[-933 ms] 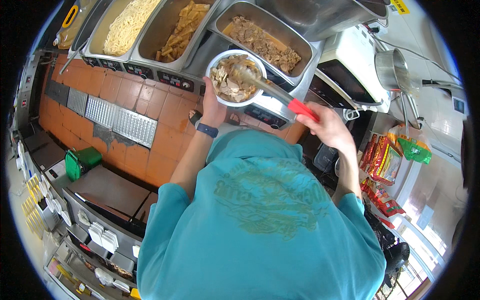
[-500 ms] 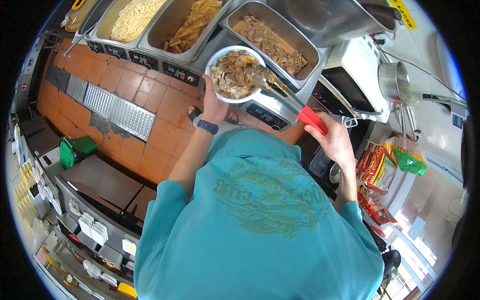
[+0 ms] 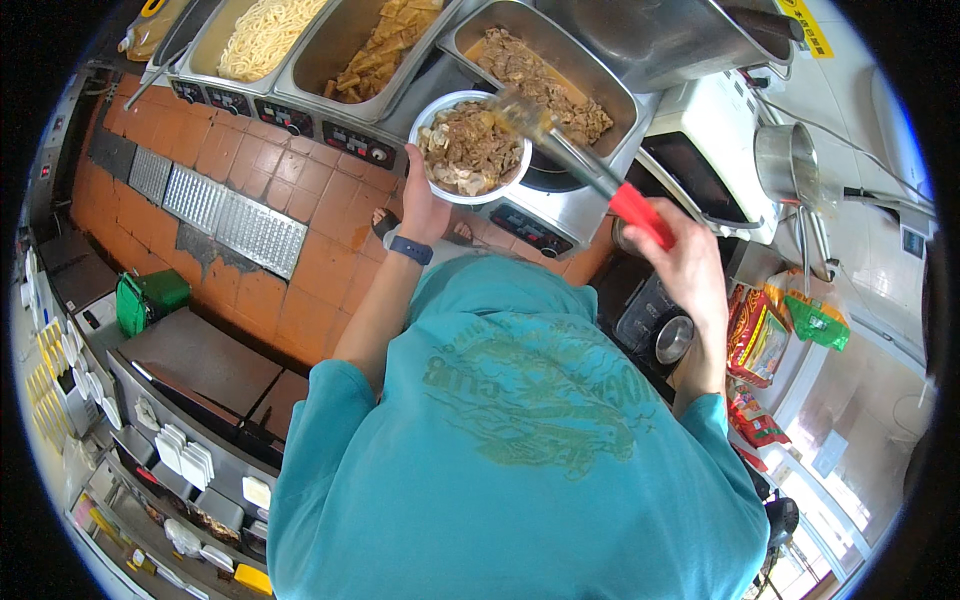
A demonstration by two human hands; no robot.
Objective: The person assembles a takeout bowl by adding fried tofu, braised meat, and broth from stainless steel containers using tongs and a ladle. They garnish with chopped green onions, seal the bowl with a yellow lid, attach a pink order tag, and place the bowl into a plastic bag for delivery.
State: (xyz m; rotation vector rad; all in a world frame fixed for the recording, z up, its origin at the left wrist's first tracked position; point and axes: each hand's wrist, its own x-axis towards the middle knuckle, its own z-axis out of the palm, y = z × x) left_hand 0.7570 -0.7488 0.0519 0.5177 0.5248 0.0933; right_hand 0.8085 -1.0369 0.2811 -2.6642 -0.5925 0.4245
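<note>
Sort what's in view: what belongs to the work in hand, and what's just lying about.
In the work:
- bowl of food, in the left hand
- tongs, in the right hand
- meat pan, apparently, beside the bowl

Just about, untouched:
- white oven
- pot
- red packet

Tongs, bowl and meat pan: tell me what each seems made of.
Tongs: bright, glossy metal, likely steel, by the glints along them; their red grip looks smooth, perhaps plastic or silicone. Bowl: smooth white, plastic or coated paper; its even rim doesn't settle which. Meat pan: grey metal, probably stainless steel, by its satin sheen.
</note>
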